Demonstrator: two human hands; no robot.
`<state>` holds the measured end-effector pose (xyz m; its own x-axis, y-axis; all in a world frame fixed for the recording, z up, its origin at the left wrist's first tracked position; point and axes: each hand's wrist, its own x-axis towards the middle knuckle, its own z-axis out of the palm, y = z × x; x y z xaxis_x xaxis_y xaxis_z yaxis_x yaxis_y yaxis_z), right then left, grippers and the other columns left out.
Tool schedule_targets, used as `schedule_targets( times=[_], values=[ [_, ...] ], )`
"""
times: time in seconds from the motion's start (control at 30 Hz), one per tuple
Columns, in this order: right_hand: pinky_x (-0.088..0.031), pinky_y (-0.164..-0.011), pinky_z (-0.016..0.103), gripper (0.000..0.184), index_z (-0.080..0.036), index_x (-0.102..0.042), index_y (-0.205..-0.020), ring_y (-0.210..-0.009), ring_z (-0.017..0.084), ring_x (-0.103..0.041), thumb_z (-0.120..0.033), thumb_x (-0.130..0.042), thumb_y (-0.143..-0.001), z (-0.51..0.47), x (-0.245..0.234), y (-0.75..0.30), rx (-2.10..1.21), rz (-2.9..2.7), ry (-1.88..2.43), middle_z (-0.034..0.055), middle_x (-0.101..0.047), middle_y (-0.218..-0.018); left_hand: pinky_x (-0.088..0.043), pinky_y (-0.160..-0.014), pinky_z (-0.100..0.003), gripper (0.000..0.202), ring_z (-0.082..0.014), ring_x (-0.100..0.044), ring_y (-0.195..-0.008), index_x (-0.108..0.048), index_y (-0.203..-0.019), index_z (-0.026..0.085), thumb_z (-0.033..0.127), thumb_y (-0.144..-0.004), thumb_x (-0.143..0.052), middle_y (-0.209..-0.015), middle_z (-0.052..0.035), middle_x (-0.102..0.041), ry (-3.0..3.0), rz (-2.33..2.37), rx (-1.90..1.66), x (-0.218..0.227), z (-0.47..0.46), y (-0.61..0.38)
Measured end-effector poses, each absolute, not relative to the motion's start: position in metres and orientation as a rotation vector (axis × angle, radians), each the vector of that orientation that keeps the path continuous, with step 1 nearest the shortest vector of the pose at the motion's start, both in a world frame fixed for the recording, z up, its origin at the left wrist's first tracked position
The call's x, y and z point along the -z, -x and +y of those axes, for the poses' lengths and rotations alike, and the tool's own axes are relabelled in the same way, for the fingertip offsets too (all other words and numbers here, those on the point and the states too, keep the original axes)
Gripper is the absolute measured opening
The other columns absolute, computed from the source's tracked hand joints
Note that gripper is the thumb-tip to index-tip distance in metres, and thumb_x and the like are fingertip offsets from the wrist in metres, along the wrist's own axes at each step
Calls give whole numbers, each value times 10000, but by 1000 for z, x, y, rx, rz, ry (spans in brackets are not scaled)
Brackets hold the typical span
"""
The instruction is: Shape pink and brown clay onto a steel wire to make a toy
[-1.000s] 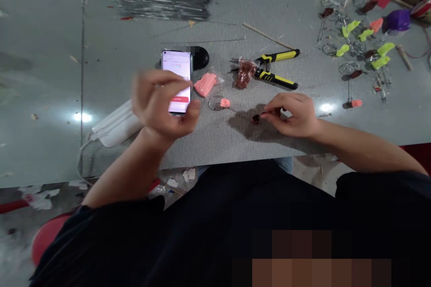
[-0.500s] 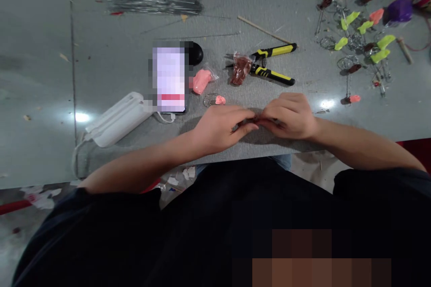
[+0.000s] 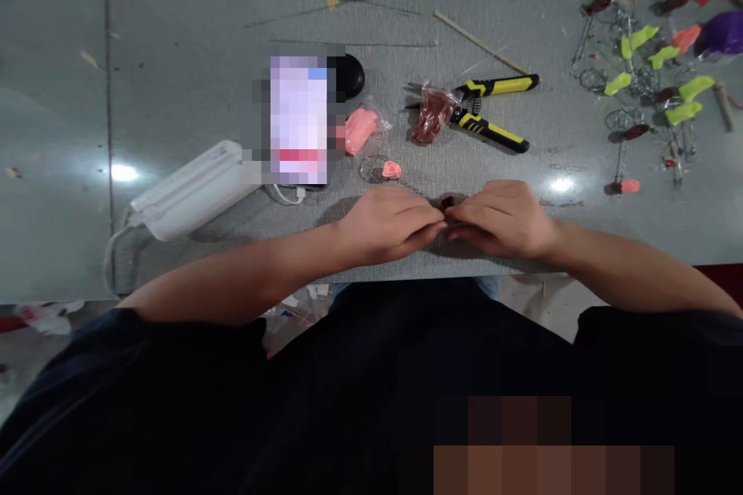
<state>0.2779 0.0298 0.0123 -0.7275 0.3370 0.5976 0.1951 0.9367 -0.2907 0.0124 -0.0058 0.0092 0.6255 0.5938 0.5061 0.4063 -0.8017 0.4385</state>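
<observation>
Two hands are meeting near the front edge of the grey table (image 3: 174,77). The left hand (image 3: 388,223) and the right hand (image 3: 506,218) are both pinching a small dark red piece (image 3: 446,203) between curled fingertips, low over the tabletop. A thin wire (image 3: 413,188) is running from there to a wire coil with a pink bit (image 3: 384,168), just beyond the left hand. Farther back, yellow-handled pliers (image 3: 499,110) are lying against a bag of dark red pieces (image 3: 433,110). A white power bank (image 3: 189,189) is sitting well off to the left.
</observation>
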Motion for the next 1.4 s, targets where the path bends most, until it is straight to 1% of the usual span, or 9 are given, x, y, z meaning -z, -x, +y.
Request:
schedule_targets(
  times=[0.17, 0.33, 0.5, 0.6, 0.73, 0.83, 1.07, 1.23, 1.4],
  values=[
    [-517, -622, 289, 40, -227, -718, -1124, -666, 116, -707, -231, -680, -1112, 28, -15, -276, -292, -2402, 415, -35, -834, -880, -566, -662, -316, 191, -176, -802, -716, -758, -1042, 194, 310, -1140, -643, -885, -43, -867, -2590, 842, -1111, -6, -9, -16],
    [-477, -603, 297, 79, -232, -706, -1034, -624, 112, -654, -250, -684, -1108, 28, -20, -275, -327, -2426, 437, -56, -769, -782, -607, -676, -315, 162, -179, -824, -763, -760, -1115, 221, 345, -1133, -658, -949, -38, -886, -2547, 851, -1208, -2, -10, -19],
    [-461, -600, 310, 66, -227, -712, -1039, -628, 126, -614, -257, -690, -1094, 35, -22, -279, -256, -2463, 415, -40, -786, -822, -608, -691, -305, 198, -185, -800, -774, -729, -1189, 193, 350, -1069, -725, -895, -35, -839, -2447, 970, -1195, -4, -12, -18],
    [-434, -595, 328, 86, -218, -721, -1042, -620, 129, -574, -262, -684, -1106, 41, -29, -284, -151, -2559, 357, -30, -779, -829, -642, -761, -327, 274, -213, -802, -879, -706, -1250, 190, 331, -1018, -742, -976, -57, -832, -2402, 1025, -1186, -4, -10, -16],
    [-411, -631, 336, 166, -219, -712, -1001, -645, 135, -561, -210, -607, -1130, 47, -43, -290, -64, -2720, 276, -25, -757, -832, -685, -962, -443, 435, -290, -795, -1127, -660, -1379, 168, 319, -980, -746, -1227, -141, -810, -2407, 1033, -1123, -1, -8, -16],
    [-381, -631, 340, 210, -209, -690, -950, -633, 141, -505, -193, -584, -1131, 52, -49, -294, -76, -2768, 268, -22, -711, -793, -681, -1044, -492, 504, -307, -778, -1208, -613, -1463, 179, 293, -989, -738, -1312, -149, -781, -2438, 987, -1072, 1, -9, -17],
    [-373, -631, 346, 206, -206, -681, -916, -649, 151, -443, -181, -622, -1112, 59, -49, -296, -138, -2725, 293, -35, -638, -733, -682, -1097, -503, 545, -324, -745, -1315, -545, -1525, 158, 218, -1013, -722, -1412, -189, -732, -2441, 963, -959, 1, -12, -17],
    [-369, -638, 352, 190, -208, -670, -921, -647, 150, -458, -166, -624, -1100, 60, -48, -295, -146, -2756, 282, -33, -638, -730, -675, -1119, -532, 594, -352, -711, -1383, -504, -1569, 155, 197, -1012, -705, -1492, -215, -677, -2439, 965, -885, 0, -14, -19],
    [-341, -665, 353, 221, -215, -657, -920, -640, 152, -480, -183, -569, -1121, 62, -46, -298, -167, -2831, 283, -26, -648, -742, -675, -1123, -525, 633, -355, -689, -1435, -477, -1600, 187, 193, -1011, -710, -1532, -207, -655, -2402, 981, -824, 0, -15, -20]
  ],
)
